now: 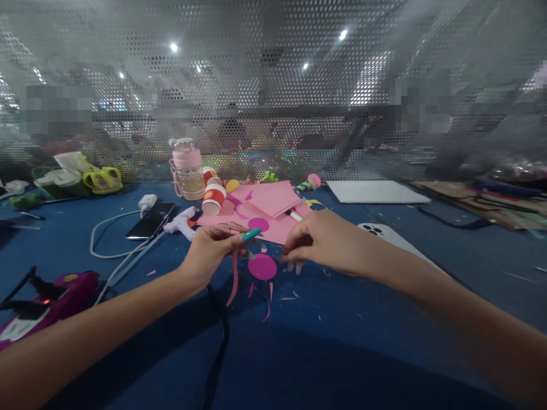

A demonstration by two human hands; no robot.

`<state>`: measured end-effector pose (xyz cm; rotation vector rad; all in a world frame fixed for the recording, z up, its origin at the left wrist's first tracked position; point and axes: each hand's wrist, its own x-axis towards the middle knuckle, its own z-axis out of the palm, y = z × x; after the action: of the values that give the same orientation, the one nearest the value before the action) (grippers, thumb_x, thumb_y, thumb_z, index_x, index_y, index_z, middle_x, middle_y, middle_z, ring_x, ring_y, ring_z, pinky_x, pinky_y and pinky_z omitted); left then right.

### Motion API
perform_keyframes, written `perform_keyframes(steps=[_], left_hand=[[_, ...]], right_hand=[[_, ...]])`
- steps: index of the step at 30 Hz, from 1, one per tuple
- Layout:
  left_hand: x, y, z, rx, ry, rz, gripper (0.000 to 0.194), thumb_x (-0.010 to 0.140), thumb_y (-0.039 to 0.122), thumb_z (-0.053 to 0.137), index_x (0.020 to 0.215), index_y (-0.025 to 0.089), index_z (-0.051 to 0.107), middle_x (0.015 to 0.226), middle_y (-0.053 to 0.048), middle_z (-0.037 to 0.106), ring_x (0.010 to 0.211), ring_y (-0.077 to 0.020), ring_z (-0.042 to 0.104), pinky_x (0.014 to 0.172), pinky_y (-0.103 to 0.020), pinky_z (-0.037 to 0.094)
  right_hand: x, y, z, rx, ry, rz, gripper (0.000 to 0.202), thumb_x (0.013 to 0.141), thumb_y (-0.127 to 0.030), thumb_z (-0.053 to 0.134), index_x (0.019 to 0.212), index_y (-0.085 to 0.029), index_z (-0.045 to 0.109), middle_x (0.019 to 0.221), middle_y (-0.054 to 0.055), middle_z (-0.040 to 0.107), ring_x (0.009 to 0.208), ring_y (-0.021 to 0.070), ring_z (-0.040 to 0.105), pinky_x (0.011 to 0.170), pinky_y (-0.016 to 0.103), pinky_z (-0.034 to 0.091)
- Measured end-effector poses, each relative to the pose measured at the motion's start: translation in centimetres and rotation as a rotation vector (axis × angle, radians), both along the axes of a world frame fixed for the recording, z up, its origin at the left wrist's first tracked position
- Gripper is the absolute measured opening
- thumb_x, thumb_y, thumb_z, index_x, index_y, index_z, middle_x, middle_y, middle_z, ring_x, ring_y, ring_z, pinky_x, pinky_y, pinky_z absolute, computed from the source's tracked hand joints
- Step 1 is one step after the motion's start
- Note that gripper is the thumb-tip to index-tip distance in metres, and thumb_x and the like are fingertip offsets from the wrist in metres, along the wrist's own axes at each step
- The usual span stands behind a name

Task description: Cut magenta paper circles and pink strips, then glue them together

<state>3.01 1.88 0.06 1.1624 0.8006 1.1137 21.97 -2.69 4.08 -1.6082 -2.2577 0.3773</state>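
Observation:
Between the fingers of my left hand (217, 247) is a pink paper strip (233, 279), which hangs down below the palm. Long teal nails show on that hand. My right hand (305, 242) is to the right with its fingers curled together; what they hold, if anything, is too small to make out. A magenta paper circle (262, 267) is between the two hands, and a second magenta circle (258, 225) rests on pink paper sheets (273, 199) behind them. Thin paper scraps (267, 310) lie on the blue table just below.
A white glue gun (183, 223), black phone (150, 221) and cable are at left, with a magenta device (60, 302) nearer. Paper cups (213, 199) and a pink-lidded bottle (188, 171) stand behind. A white board (378, 192) and white phone (397, 239) lie right.

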Motion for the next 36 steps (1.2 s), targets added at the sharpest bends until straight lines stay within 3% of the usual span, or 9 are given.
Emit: perform_keyframes(steps=[5,10,15,21,27,32,36], left_hand=[[0.1,-0.3,-0.6,-0.038,-0.072,-0.04,0.01,0.051,0.013,0.08,0.057,0.014,0.072,0.055,-0.003,0.069,0.04,-0.0084,0.056,0.044,-0.021,0.049],[0.2,-0.3,-1.3,-0.08,-0.147,-0.039,0.016,0.048,0.018,0.084,0.059,0.013,0.073,0.053,-0.003,0.069,0.039,-0.0063,0.055,0.043,-0.018,0.047],[0.1,-0.2,-1.2,-0.059,-0.147,0.037,0.018,0.045,0.021,0.085,0.055,0.015,0.072,0.053,-0.001,0.069,0.04,-0.0072,0.056,0.044,-0.018,0.049],[-0.3,0.3,-0.6,0.206,-0.024,0.086,0.009,0.052,0.015,0.08,0.057,0.016,0.073,0.058,-0.003,0.071,0.052,-0.0116,0.062,0.048,-0.02,0.05],[-0.4,0.0,-0.4,0.275,-0.02,0.071,0.008,0.054,0.015,0.079,0.054,0.019,0.072,0.062,-0.002,0.072,0.057,-0.012,0.063,0.052,-0.021,0.051],[-0.3,-0.5,-0.1,0.242,-0.063,0.067,0.013,0.052,0.021,0.083,0.062,0.019,0.074,0.069,-0.002,0.074,0.063,-0.014,0.067,0.058,-0.022,0.055],[-0.4,-0.9,0.1,0.224,-0.089,0.028,0.023,0.062,0.041,0.077,0.071,0.019,0.076,0.08,-0.005,0.075,0.072,-0.018,0.069,0.06,-0.025,0.056]], right_hand=[[-1.2,-0.5,0.2,0.15,-0.248,-0.194,0.015,0.072,-0.012,0.066,0.064,-0.02,0.074,0.062,0.005,0.073,0.059,0.0178,0.065,0.051,0.026,0.04],[-2.4,-1.1,-0.4,0.285,-0.467,-0.288,0.019,0.071,-0.004,0.061,0.068,-0.019,0.073,0.072,0.007,0.074,0.066,0.0215,0.067,0.047,0.026,0.032],[-2.5,-0.5,-1.5,0.344,-0.311,-0.244,0.014,0.078,-0.014,0.062,0.071,-0.017,0.074,0.072,0.007,0.074,0.065,0.0205,0.066,0.051,0.027,0.036],[-1.9,-0.2,-0.5,0.143,0.099,-0.131,0.011,0.072,-0.011,0.07,0.066,-0.018,0.075,0.061,0.002,0.072,0.053,0.0128,0.063,0.052,0.023,0.043],[-1.9,-0.7,0.5,0.004,0.225,-0.075,0.015,0.071,-0.009,0.068,0.062,-0.018,0.074,0.055,0.001,0.071,0.051,0.0137,0.063,0.049,0.023,0.045],[-1.7,-0.3,0.2,0.078,0.244,-0.14,0.012,0.073,-0.012,0.067,0.064,-0.016,0.074,0.057,0.002,0.071,0.051,0.0139,0.063,0.048,0.023,0.045],[-1.4,0.0,-0.2,0.163,0.239,-0.171,0.012,0.074,-0.013,0.066,0.065,-0.016,0.074,0.057,0.003,0.07,0.051,0.0142,0.063,0.05,0.024,0.045]])
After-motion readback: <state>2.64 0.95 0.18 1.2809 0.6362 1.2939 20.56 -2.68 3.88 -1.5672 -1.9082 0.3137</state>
